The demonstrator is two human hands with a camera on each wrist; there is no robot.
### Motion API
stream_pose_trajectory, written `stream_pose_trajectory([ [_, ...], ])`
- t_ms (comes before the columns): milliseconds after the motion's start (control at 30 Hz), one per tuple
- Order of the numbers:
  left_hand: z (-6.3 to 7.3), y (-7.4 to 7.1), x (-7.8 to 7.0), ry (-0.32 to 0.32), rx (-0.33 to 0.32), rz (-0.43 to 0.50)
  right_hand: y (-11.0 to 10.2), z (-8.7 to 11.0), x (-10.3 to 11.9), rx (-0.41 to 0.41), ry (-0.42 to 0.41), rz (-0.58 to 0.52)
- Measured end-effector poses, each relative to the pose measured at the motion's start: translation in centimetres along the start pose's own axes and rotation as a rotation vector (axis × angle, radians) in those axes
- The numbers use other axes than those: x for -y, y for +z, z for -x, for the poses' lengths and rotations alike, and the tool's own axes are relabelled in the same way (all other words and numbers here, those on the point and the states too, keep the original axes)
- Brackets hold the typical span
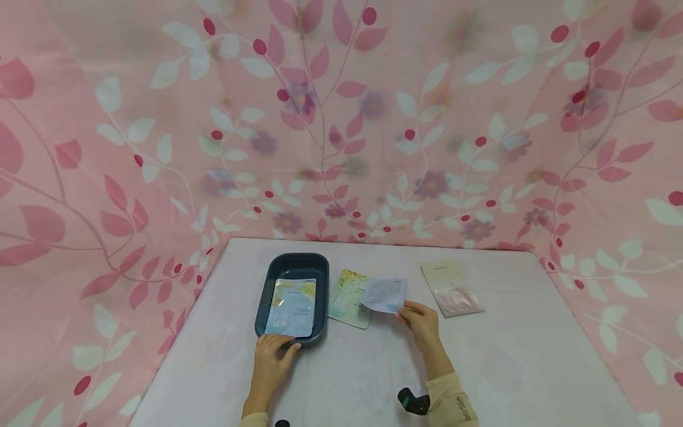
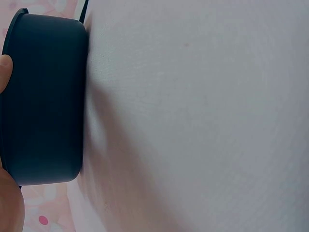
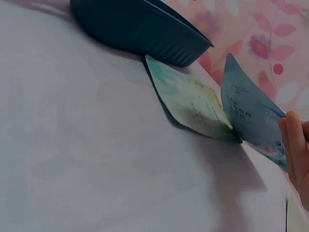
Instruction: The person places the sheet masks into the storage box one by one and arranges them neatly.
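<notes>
In the head view, my left hand holds the near rim of a dark blue tray. One fingertip laps over the rim in the left wrist view, against the tray's outer wall. A light blue face mask sachet lies flat inside the tray. My right hand pinches another blue face mask sachet by its near right corner, tilted up off the table. Partly beneath it, a green face mask sachet lies beside the tray, also visible in the right wrist view.
A cream and pink packet lies on the white-covered table to the right. Below my right wrist is a black device. Pink floral cloth hangs behind the table and along both sides.
</notes>
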State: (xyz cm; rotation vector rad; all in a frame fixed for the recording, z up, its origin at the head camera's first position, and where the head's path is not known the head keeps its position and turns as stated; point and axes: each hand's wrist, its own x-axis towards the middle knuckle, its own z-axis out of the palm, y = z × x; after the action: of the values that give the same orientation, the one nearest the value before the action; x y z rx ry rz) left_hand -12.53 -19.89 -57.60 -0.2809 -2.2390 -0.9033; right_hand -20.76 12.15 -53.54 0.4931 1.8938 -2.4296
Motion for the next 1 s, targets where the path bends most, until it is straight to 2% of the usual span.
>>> stream_pose_trajectory([
  [500, 0.0, 0.0, 0.2, 0.010, -0.005, 0.003, 3.4, 2.4, 3.9, 0.165, -0.144, -0.047],
  [867, 0.0, 0.0, 0.1, 0.015, -0.012, 0.012, 6.2, 3.5, 4.5, 0.341, -0.234, -0.074],
  [1000, 0.1, 0.0, 0.1, 0.006, -0.007, 0.008, 7.3, 3.9, 4.2, 0.388, -0.235, -0.079],
])
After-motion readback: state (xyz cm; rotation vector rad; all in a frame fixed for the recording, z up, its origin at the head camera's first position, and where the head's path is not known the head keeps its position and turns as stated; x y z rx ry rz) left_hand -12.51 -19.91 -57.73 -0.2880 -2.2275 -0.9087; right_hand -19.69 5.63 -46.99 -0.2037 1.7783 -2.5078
